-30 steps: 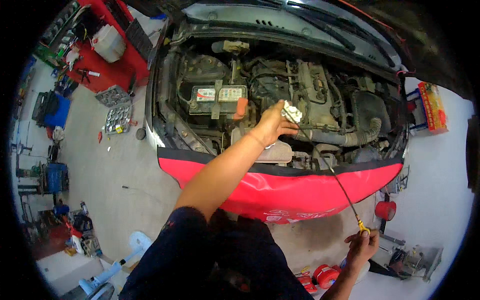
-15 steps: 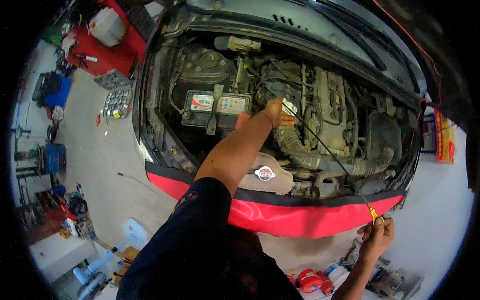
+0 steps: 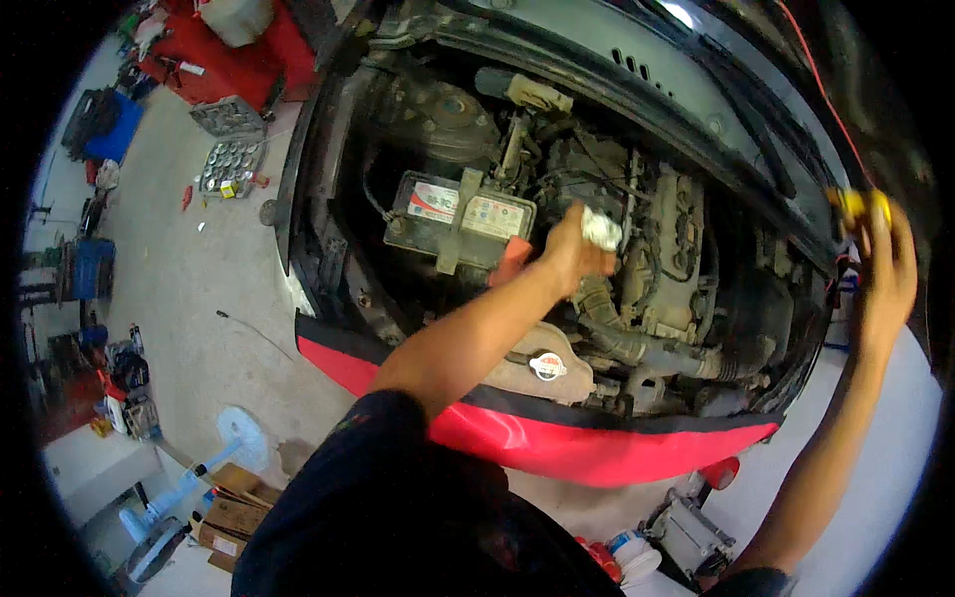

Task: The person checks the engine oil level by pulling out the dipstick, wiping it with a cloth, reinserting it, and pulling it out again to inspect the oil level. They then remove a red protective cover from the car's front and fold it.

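Observation:
My left hand [image 3: 575, 259] is over the middle of the engine bay, right of the battery [image 3: 460, 219]. A crumpled white wipe [image 3: 601, 229], cloth or paper, sticks up from its fingers. Far off to the right, level with the hood's edge, my right hand [image 3: 888, 261] is raised with its fingers closed on the yellow handle of an oil dipstick [image 3: 858, 206]. Motion smears that handle, and I cannot make out the thin rod. Below my left forearm sits a tan radiator tank with a silver cap [image 3: 547, 366].
A red cover [image 3: 597, 443] drapes the car's front edge. The dark raised hood [image 3: 865, 109] is close to my right hand. On the floor at left are a socket set [image 3: 231, 167] and a thin rod [image 3: 254, 331]. A blue fan [image 3: 242, 438] and cardboard boxes [image 3: 234, 517] stand lower left.
My right hand has swung from below the front edge up to the far right with the dipstick. The dipstick no longer passes through the wipe in my left hand. The view has shifted slightly.

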{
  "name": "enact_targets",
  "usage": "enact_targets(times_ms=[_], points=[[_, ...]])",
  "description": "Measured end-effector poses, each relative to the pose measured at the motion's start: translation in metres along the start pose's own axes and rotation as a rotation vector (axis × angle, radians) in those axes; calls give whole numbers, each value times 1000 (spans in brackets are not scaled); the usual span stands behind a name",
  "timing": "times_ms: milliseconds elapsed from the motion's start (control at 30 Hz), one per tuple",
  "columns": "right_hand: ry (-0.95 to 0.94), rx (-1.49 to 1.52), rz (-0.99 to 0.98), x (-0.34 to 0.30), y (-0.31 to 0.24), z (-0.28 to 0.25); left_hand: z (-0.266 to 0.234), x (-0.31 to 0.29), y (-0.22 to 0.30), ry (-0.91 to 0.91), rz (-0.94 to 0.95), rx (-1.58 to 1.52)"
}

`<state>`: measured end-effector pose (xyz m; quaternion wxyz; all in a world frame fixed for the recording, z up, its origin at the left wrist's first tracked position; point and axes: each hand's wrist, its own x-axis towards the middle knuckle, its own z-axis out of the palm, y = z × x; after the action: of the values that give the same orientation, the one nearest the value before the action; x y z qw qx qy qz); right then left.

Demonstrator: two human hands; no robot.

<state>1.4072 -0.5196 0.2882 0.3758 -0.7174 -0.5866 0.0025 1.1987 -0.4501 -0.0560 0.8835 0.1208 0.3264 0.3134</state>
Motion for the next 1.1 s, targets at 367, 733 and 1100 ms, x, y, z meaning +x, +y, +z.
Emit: enact_targets(times_ms=[367, 733, 1100], points=[[40, 110, -74, 45, 5, 155, -139, -253, 59, 291, 416, 748], [197, -166, 66, 72, 47, 155, -190, -251, 48, 369, 537, 753], [-610, -330, 290, -49, 156, 388, -187, -249, 50, 390, 527, 704]])
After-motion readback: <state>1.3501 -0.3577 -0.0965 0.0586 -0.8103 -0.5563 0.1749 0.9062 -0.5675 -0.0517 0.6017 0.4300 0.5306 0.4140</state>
